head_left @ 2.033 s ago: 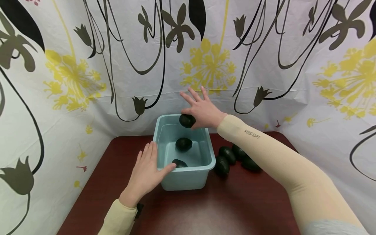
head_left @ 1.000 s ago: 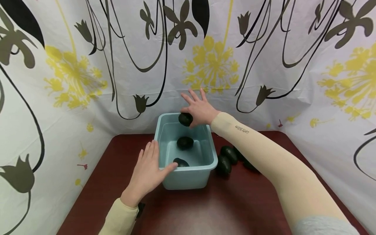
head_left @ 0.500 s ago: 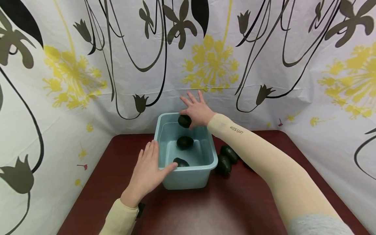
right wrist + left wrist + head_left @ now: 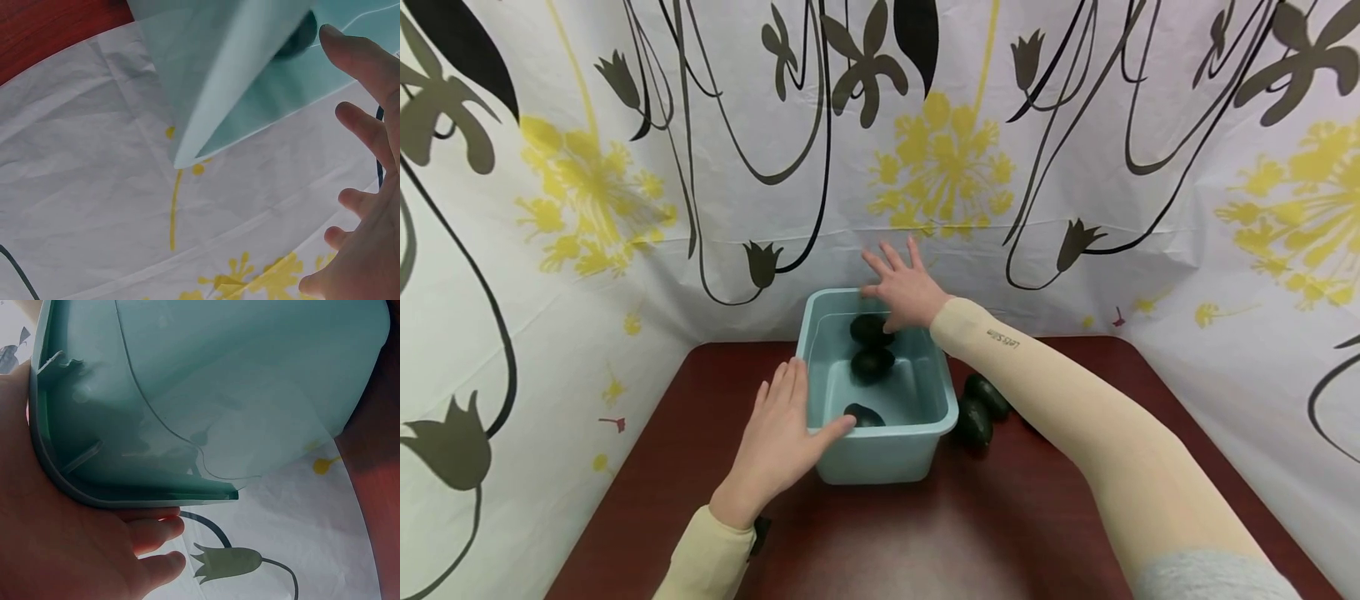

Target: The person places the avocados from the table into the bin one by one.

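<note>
A light-blue plastic bin [image 4: 880, 458] stands on the table with three dark green avocados inside. My left hand [image 4: 773, 442] lies with straight fingers along its left side, thumb over the near rim; the left wrist view shows the palm against the bin's rim [image 4: 125, 503]. Over the far end, my right hand [image 4: 908, 292] is spread wide. Just below its thumb is one avocado [image 4: 869, 330], out of its grip. Another avocado [image 4: 872, 364] sits close in front, and a third [image 4: 862, 414] is partly hidden behind the near wall. In the right wrist view, the fingers [image 4: 359, 56] are apart.
More avocados [image 4: 974, 423] lie on the dark red table [image 4: 880, 533] right of the bin, partly hidden by the right sleeve [image 4: 1052, 392]. A white cloth with flower prints [image 4: 820, 225] hangs close behind the bin and along both sides.
The right hand has let go of the avocado it pinched above the bin; that avocado has dropped in beside the middle one. The hand has lowered slightly. The left hand stays put.
</note>
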`<control>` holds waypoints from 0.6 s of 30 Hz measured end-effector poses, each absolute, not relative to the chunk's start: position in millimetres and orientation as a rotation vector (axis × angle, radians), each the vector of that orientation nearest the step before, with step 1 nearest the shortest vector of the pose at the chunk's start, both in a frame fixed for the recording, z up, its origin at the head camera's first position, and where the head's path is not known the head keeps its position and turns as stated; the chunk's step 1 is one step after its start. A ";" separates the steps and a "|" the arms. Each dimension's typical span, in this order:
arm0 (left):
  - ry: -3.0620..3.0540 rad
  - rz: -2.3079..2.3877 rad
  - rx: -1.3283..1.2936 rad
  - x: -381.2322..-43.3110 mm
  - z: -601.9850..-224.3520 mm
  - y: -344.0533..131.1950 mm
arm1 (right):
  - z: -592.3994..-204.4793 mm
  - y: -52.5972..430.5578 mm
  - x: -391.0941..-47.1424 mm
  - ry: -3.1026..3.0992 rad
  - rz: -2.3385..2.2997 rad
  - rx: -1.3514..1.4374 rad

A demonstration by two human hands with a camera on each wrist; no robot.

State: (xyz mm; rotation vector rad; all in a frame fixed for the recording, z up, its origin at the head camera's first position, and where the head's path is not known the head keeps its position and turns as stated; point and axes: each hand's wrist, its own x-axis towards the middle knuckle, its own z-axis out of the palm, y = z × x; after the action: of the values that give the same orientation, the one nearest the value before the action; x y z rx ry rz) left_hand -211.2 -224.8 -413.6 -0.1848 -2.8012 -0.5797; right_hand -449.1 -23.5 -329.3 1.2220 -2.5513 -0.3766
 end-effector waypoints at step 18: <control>-2.792 -0.557 -0.188 -210.1 -412.2 -222.0 | -321.5 7.5 -442.9 -2.468 -0.317 1.280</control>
State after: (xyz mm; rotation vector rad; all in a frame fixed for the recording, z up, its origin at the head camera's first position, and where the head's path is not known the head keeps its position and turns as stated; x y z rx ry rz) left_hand -210.1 -222.0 -412.2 -0.1883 -2.7925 -0.5569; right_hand -442.9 7.5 -321.5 1.2799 -2.4682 -0.3167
